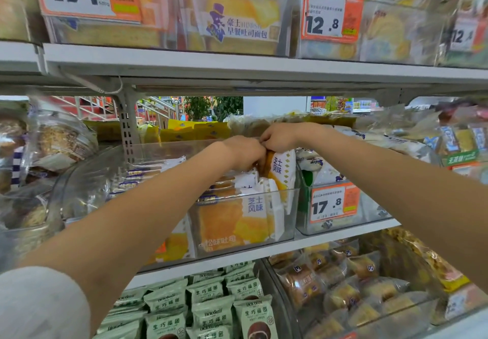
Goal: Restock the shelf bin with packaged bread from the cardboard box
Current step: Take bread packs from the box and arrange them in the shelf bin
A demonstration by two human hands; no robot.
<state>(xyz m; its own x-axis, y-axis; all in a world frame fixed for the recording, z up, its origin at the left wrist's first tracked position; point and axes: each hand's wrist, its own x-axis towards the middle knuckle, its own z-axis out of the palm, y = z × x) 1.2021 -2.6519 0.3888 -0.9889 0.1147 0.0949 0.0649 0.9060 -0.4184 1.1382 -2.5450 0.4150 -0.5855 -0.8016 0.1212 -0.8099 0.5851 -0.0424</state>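
A: Where is the bread now?

B: Right under both hands. Orange-and-white plastic bread pack, standing tall, top end up, bottom end down in the clear plastic shelf bin.

A: Which hand nearer?

B: Both touching it. Left hand curled round the top from the left, right hand pinching the top edge from above. Knuckles nearly meeting.

A: Which way to go next?

B: Probably straight down, into the gap at the right wall of the bin, beside the other orange bread packs.

A: Any words to read?

B: Blue writing "芝士风味" on the held pack and on the one in front. Orange price tag to the right saying "17.8". Up top, tags with "17.8" and "12.8". Green snack packs below marked "Beicomii".

A: And the cardboard box?

B: Not in view.
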